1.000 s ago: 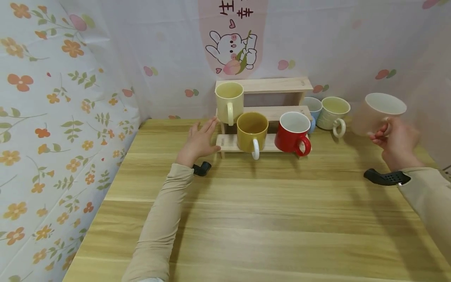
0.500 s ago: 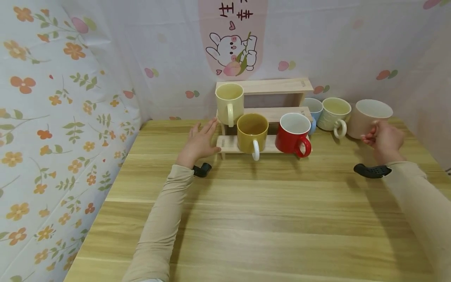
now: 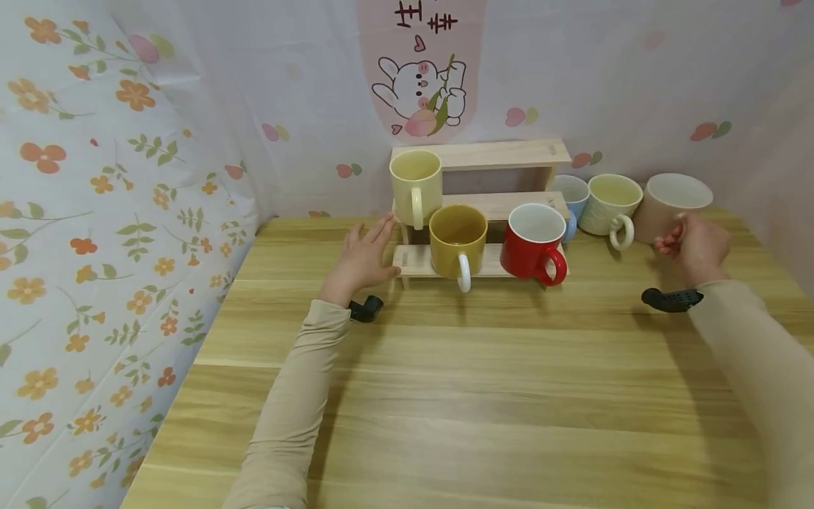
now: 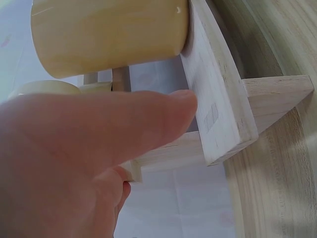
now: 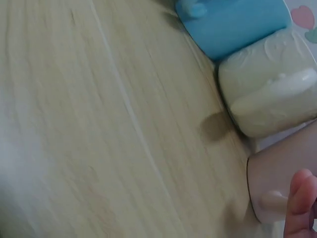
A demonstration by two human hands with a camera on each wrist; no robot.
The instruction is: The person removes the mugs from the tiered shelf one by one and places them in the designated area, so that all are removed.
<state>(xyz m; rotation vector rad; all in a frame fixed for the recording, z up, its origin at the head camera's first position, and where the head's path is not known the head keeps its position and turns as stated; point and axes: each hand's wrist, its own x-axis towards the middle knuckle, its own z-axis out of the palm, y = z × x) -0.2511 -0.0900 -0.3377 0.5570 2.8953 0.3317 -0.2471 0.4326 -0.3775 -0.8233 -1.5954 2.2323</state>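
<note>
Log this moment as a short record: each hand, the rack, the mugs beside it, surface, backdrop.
Left hand: left hand open at the left end of the wooden rack
Right hand: right hand holds the pinkish-beige mug by its handle
On rack: pale yellow mug, middle tier; mustard mug and red mug, bottom tier
Right of rack: blue mug, cream mug, pinkish-beige mug, in a row
Surface: wood-grain table
Backdrop: printed cloth

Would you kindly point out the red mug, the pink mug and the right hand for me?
Red mug (image 3: 523, 254): head view, on its outer wall.
Pink mug (image 3: 654, 215): head view, on its outer wall.
Right hand (image 3: 701, 246): head view, on its back.
</note>
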